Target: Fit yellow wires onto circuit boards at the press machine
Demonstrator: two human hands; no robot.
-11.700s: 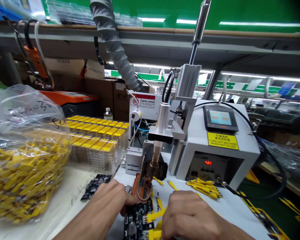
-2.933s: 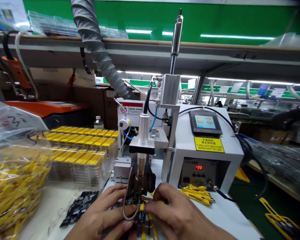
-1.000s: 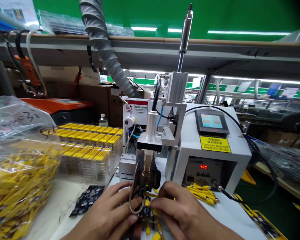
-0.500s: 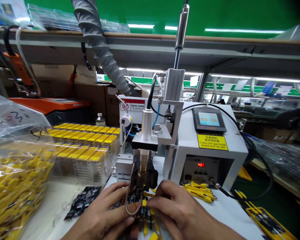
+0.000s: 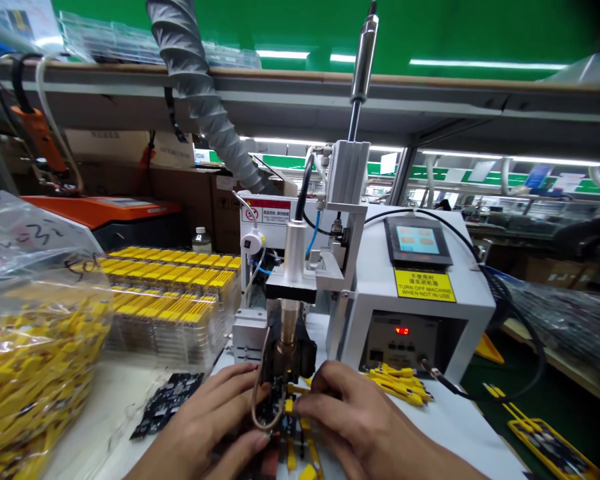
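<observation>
Yellow flex strip [image 5: 289, 405] at bottom centre is pinched between the right hand's [image 5: 357, 417] thumb and forefinger. Left hand [image 5: 215, 417], fingers loosely curled, steadies the black circuit board [image 5: 275, 407] beneath the machine's metal soldering head [image 5: 287, 333].

The right hand [image 5: 363, 423] has moved closer beneath the silver cylindrical machine head [image 5: 294, 252], its fingertips now at a small yellow tab [image 5: 289, 405].

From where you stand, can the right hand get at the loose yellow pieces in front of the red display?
Probably yes: the pile lies just beyond the right hand, with nothing visible between, though that hand is busy at the board.
</observation>
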